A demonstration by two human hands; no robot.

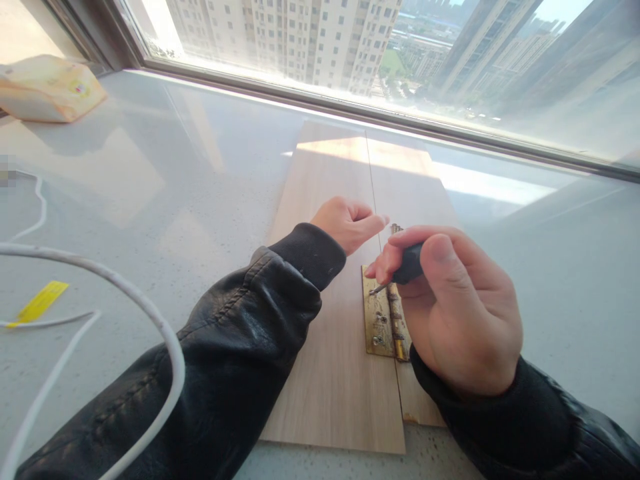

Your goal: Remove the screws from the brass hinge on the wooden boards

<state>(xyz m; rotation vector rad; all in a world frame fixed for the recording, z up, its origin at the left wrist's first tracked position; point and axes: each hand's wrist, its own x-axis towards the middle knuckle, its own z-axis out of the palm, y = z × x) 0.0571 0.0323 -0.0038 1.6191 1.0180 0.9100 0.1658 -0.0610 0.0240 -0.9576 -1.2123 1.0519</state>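
My right hand (465, 307) is closed around the dark handle of a small screwdriver (413, 263). Its thin shaft slants down to the left, the tip at a screw on the left leaf of a brass hinge (371, 327). Several screw holes show in that leaf, the lower ones with screws in them; my hand hides much of the right leaf. The hinge lies over the seam between a left wooden board (320, 360) and a right wooden board (407, 180). Above the left board, my left hand (345, 223) is curled closed, and whatever its fingers may hold is hidden.
Both boards rest on a pale speckled sill (215, 193) below a window (320, 53). A white cable (135, 300) loops across the left foreground, near a yellow tag (41, 301). An orange-white package (50, 90) sits at the far left.
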